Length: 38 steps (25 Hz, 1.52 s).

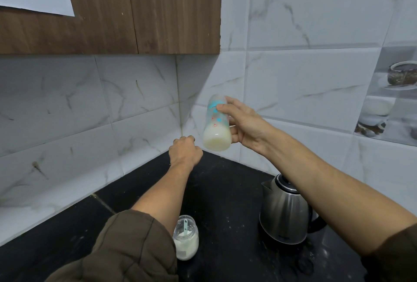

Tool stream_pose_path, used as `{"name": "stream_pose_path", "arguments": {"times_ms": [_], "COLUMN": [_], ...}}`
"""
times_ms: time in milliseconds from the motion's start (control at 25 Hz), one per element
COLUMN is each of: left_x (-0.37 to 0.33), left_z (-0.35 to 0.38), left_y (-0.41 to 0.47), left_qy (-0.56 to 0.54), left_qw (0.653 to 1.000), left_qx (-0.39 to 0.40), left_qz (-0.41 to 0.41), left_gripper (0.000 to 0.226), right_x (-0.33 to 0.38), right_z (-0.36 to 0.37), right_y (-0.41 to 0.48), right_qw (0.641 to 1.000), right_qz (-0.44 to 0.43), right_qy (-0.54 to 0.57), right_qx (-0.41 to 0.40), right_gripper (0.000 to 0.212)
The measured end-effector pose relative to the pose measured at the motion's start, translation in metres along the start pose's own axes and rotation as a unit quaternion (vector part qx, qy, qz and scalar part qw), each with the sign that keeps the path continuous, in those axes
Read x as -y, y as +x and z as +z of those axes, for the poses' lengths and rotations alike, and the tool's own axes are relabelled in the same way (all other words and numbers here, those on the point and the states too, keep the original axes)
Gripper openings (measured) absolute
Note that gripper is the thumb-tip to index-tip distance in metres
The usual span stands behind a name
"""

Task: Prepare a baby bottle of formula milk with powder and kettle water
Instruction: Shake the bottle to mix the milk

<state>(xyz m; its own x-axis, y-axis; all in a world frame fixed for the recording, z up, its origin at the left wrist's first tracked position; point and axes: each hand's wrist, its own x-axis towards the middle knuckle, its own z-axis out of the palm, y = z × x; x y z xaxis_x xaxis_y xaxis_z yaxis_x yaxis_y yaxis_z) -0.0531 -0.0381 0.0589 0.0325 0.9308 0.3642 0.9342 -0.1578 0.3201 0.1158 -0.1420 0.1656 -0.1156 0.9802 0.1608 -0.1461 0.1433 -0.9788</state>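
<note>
While the bottle (215,121) is held in the air just right of centre, well above the counter (225,191), the step in hand looks like mixing. It would go best with a firm hold and gentle swirls until no lumps remain. Whether its top is closed I cannot tell, so that wants checking before any hard shake. It is clear plastic with blue and red prints, nearly upright, and pale creamy milk fills its lower part. The right hand (244,123) wraps it from 3 o'clock, thumb across the front and fingers behind. The left hand (185,153) sits near its base at 8 o'clock, apart from it, curled into a fist with nothing showing in it. A steel kettle (284,211) stands at 5 o'clock, and an open jar (186,240) of white powder, with a scoop (185,227) inside, at 6 o'clock.
</note>
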Motion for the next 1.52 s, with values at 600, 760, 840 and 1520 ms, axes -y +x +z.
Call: {"name": "stream_pose_path", "arguments": {"times_ms": [600, 760, 840, 1520], "left_x": [0.002, 0.007, 0.005, -0.004], "left_z": [-0.001, 0.0, 0.0, -0.008], "left_y": [-0.004, -0.005, -0.005, -0.011], "left_qy": [0.007, 0.017, 0.014, 0.008], "left_qw": [1.0, 1.0, 1.0, 1.0], "left_qx": [0.007, 0.004, 0.008, 0.013], "left_qz": [0.009, 0.0, 0.003, 0.017], "left_gripper": [0.04, 0.038, 0.036, 0.04], "right_x": [0.008, 0.016, 0.01, 0.015], "right_z": [-0.013, -0.011, -0.004, 0.008], "right_y": [0.004, 0.0, -0.012, -0.02], "right_qw": [0.978, 0.953, 0.976, 0.952], "right_qz": [-0.091, -0.167, -0.192, -0.224], "right_qy": [0.098, 0.159, 0.022, 0.099], "right_qx": [-0.163, -0.195, -0.102, -0.182], "right_gripper": [0.074, 0.072, 0.074, 0.074]}}
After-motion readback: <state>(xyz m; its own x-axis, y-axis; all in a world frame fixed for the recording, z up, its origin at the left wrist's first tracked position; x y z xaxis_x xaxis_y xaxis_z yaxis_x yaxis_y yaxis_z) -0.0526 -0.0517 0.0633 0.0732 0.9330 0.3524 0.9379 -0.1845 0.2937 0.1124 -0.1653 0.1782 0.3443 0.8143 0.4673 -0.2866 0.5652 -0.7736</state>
